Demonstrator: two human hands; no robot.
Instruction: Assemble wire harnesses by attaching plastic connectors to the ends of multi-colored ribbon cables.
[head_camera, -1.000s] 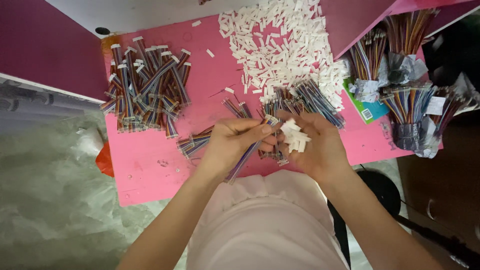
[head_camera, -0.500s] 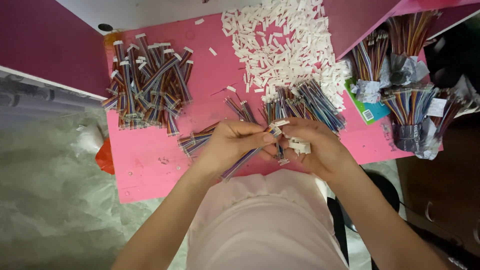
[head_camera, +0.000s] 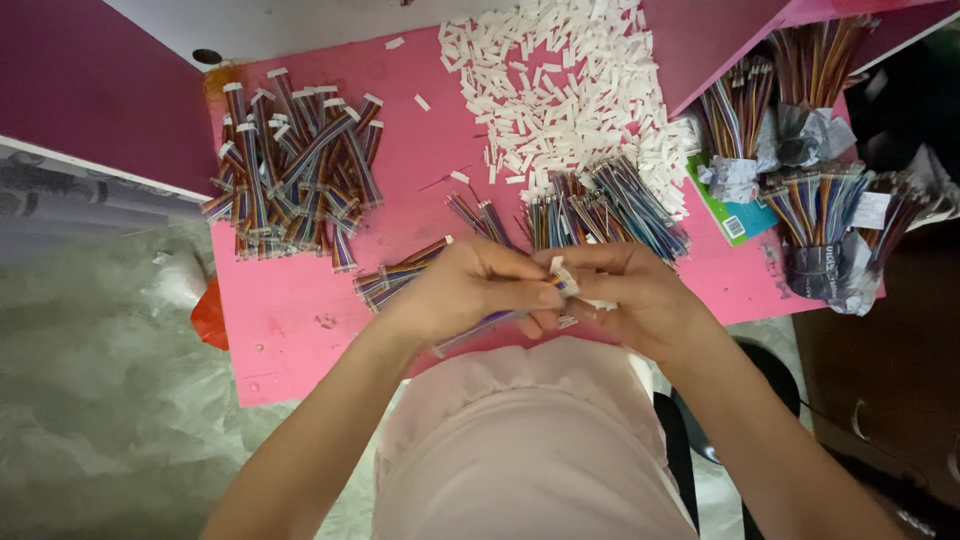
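Note:
My left hand (head_camera: 470, 287) and my right hand (head_camera: 630, 295) meet over the near edge of the pink table (head_camera: 290, 310). Between the fingertips of both sits a small white connector (head_camera: 562, 272) on the end of a multicoloured ribbon cable (head_camera: 480, 327), which runs down and left under my left palm. The right hand also cups a few more white connectors, mostly hidden. Just beyond my hands lies a loose heap of cables (head_camera: 600, 210).
A pile of cables with white ends (head_camera: 295, 170) lies at the table's left. Several loose white connectors (head_camera: 560, 90) are heaped at the back. Wrapped cable bundles (head_camera: 820, 215) stand at the right, beside a green card (head_camera: 735, 218).
My hands have drawn together. The bunch of white connectors that showed in my right hand is now tucked into the palm, and one connector sits at the cable's end.

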